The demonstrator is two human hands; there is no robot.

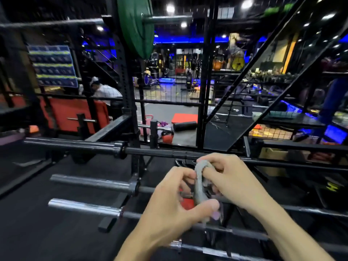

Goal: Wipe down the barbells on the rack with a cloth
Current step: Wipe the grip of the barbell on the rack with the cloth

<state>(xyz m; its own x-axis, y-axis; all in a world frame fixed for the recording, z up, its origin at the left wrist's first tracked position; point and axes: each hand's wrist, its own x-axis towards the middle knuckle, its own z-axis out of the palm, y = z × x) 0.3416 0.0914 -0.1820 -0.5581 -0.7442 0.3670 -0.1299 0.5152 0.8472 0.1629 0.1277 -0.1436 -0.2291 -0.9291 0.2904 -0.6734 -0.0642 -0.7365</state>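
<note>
Both hands, left hand (169,200) and right hand (228,178), pinch the small grey cloth (200,185); bunch it thick, then rub the long dark metal barbells (90,181).

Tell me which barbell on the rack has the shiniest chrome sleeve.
The third barbell from the top: its left sleeve is bright, mirror-like chrome. The top barbell is black and the second barbell is dull grey.

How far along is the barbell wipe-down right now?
No bar looks visibly wiped; finished work can't be judged from this view. In hand: both the left hand and right hand hold the grey cloth bunched between them, above the rack and off any bar. Left: the top barbell and the lower barbells still need wiping.
</note>
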